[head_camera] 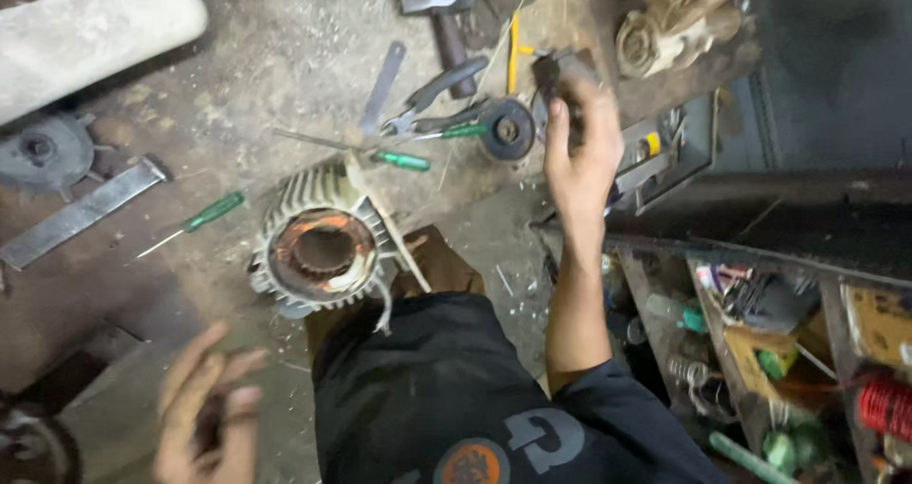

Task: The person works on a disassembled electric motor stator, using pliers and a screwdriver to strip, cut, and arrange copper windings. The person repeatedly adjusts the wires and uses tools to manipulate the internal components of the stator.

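- Head view looks straight down over your dark shirt onto a dusty, cluttered workshop floor [285,56].
- Your right hand [579,156] is stretched forward with the arm nearly straight, and its fingers are wrapped around a small dark object [556,71]. What that object is cannot be told, as it is blurred and mostly covered by the fingers.
- That hand sits just beside a round dark disc-shaped part [507,130], at the near edge of a pile of tools.
- Your left hand [204,413] is low at the bottom left, blurred, with the fingers spread and loosely curled. Something dark shows against the palm, but you cannot tell whether the hand grips anything.
- Your two hands are well apart, with the finned motor housing [323,246] lying between them.
- That motor housing lies on the floor with its open end up, and copper windings show inside the bore. A pale wooden stick [394,237] leans across its right side.
- Near it lie a green-handled screwdriver [204,215] to the left and another green-handled screwdriver [399,161] just above.
- Farther up lie pliers [432,94] and a hammer [439,4].
- A flat metal bar [81,213] lies at the left, near a round grey casting [43,151].
- At the right, a shelf unit [760,256] holds mixed parts, including a red wire spool [885,405].
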The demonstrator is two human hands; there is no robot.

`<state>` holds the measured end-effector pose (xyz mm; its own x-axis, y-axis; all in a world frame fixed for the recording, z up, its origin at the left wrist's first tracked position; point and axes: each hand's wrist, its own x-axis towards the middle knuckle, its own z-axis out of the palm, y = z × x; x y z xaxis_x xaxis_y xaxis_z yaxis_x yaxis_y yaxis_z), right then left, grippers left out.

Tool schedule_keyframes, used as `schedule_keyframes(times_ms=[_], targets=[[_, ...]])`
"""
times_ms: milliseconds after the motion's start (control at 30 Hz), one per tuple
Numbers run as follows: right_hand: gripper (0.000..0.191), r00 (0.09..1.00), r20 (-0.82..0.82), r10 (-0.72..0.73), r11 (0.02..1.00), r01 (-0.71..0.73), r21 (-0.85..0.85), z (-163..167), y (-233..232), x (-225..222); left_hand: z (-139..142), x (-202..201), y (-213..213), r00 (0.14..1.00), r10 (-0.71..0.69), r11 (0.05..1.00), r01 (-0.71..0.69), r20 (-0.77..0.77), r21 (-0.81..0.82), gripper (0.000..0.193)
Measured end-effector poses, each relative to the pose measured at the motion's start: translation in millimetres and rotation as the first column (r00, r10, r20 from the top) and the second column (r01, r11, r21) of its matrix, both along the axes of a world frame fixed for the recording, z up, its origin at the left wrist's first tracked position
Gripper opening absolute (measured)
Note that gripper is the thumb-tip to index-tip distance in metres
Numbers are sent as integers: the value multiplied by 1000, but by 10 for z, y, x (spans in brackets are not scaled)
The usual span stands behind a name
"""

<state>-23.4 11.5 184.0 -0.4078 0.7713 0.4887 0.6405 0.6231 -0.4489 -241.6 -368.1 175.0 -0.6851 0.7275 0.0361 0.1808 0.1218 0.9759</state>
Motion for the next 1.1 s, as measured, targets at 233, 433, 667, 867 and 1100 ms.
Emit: schedule_keyframes(times_ms=[233,433,667,867,1100], targets=[[14,895,186,406,912,-385,-138,-512,386,69,228,1018,187,858,511,850,-496,47,-177,17],[20,630,7,777,610,-750,-256,-667,327,443,176,1950,1175,864,409,910,-410,-294,63,31],[38,483,-163,860,421,-853,-307,-985,562,602,287,2961,1659,772,489,817,-568,-406,-96,35],[29,553,-416,722,404,-825,-396,-977,516,572,-741,3524,1048,570,753,475,-816,-328,-329,36],[27,-92,-217,972,-202,-801,-564,-1300,307,1052,-1787,4620,665,289,816,521,9,501,-854,94]])
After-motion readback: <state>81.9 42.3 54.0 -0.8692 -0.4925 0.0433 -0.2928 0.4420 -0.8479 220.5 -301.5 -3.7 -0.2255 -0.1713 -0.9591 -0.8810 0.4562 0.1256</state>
